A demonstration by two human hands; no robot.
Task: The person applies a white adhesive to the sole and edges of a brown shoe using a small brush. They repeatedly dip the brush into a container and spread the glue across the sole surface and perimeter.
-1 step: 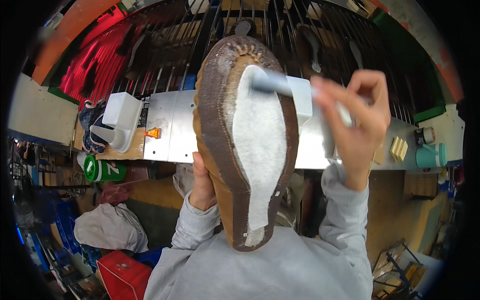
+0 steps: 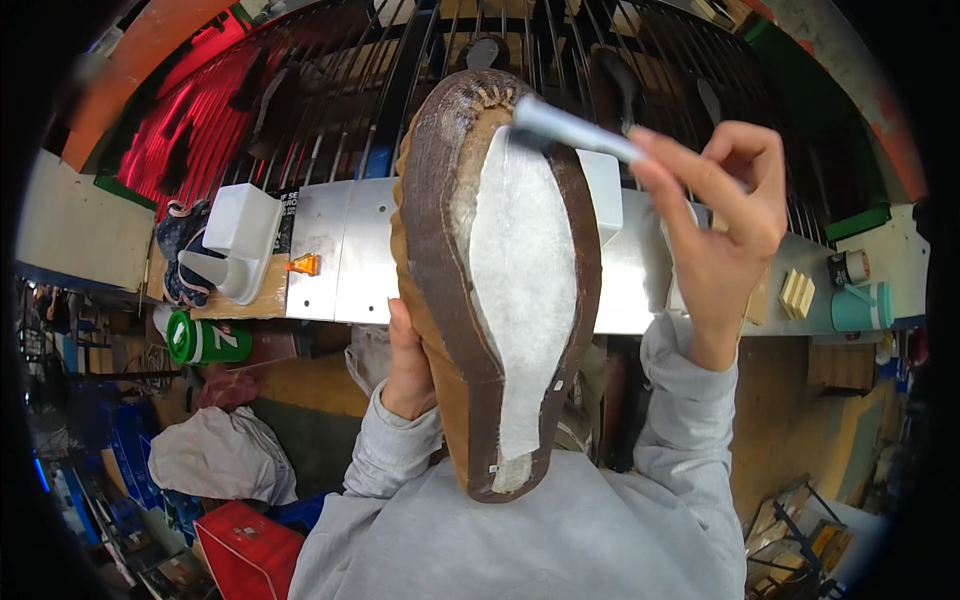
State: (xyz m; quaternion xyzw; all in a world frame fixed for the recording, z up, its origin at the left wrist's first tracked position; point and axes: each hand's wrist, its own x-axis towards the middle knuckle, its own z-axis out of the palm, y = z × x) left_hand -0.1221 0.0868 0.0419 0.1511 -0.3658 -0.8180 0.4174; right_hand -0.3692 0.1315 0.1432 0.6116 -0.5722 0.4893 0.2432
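A brown shoe (image 2: 436, 230) is held up with its underside facing me, its rounded toe at the far end and its narrow heel near my chest. A white felt-like piece (image 2: 525, 265) lies along the middle of that underside. My left hand (image 2: 408, 368) grips the shoe's left side; the thumb shows, while the other fingers are hidden behind it. In my right hand (image 2: 728, 222), thumb and fingers pinch the handle of a brush (image 2: 575, 131). Its dark, blurred bristles are at the white piece's toe end; contact is hard to make out.
Behind the shoe runs a metal worktop (image 2: 330, 250) with a white plastic holder (image 2: 240, 235), an orange object (image 2: 303, 264) and a teal mug (image 2: 862, 308). Farther back, a rack of metal bars (image 2: 400, 110) carries several dark shoes. A red box (image 2: 247, 550) is at lower left.
The brush has shifted slightly toward the toe and right, and my right hand has moved a little right with it. The shoe has moved slightly to the right.
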